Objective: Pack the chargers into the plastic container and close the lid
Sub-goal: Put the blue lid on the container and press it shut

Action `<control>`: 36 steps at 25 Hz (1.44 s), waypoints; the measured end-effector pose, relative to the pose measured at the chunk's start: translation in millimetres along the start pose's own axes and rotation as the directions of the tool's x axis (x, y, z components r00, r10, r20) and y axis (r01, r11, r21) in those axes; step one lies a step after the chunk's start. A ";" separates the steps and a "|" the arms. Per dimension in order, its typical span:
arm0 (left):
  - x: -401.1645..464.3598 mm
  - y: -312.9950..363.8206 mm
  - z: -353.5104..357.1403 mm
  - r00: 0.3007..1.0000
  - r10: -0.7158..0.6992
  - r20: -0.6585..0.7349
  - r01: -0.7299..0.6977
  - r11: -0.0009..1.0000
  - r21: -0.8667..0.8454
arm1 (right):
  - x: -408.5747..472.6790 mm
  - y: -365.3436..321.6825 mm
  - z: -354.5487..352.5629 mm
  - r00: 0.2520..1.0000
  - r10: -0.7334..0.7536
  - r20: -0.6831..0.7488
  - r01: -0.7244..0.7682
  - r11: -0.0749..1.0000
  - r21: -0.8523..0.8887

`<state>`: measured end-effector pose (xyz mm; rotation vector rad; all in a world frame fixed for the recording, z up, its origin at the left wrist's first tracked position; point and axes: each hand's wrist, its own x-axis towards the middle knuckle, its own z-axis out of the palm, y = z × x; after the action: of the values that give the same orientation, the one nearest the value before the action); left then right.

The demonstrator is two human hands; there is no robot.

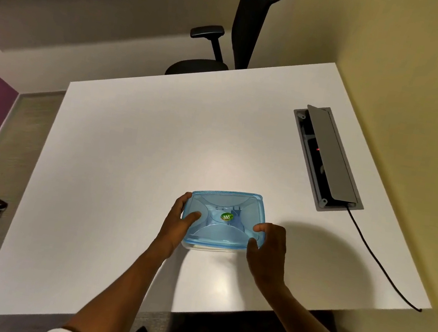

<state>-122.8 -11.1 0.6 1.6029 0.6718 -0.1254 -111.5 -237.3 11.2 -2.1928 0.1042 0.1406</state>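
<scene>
container (201,245): clear plastic, rounded rectangle, near front-centre of table
lid (225,218): translucent blue, moulded curved panels, green round sticker; sits on container
contents: dark shapes through lid, unclear
left hand (179,224): clasps lid's left edge, thumb on top
right hand (266,247): curled round lid's right near corner
table (134,153): smooth matte white
cable box (327,158): grey metal, flap raised, black cord (377,260) trailing off the table's right edge
chair (230,42): black, far side

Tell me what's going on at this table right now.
A person is pressing a blue lid onto a clear plastic container on a white table. The left hand holds its left edge, the right hand its near right corner. Something dark shows through the lid, too blurred to identify.
</scene>
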 end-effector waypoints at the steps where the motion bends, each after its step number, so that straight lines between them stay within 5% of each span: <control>1: -1.0 -2.4 0.9 1.000 0.005 -0.009 -0.005 1.000 0.010 | -0.9 0.6 1.5 1.000 -0.010 -0.002 0.010 1.000 0.001; 10: 1.9 -19.3 -5.5 0.995 0.037 -0.095 -0.031 0.997 0.070 | -11.8 -1.7 17.2 0.991 -0.128 0.041 0.131 0.989 -0.074; 16: -1.3 -20.1 -2.9 0.994 0.038 -0.104 -0.020 0.985 0.170 | -11.1 1.0 19.5 0.985 -0.048 0.164 0.094 0.954 -0.284; 25: -6.7 -20.9 7.4 0.993 -0.006 -0.119 0.048 0.933 0.356 | 20.8 -2.5 14.8 0.989 0.099 0.107 -0.075 0.974 -0.213; 36: -7.4 -15.5 10.2 0.986 0.060 -0.153 0.003 0.925 0.381 | 15.9 9.6 16.5 0.984 0.042 0.173 0.021 0.939 -0.343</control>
<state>-133.3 -23.2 -11.2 2.0128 0.7840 -0.1087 -98.0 -229.8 -8.3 -2.5165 -0.0114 0.3864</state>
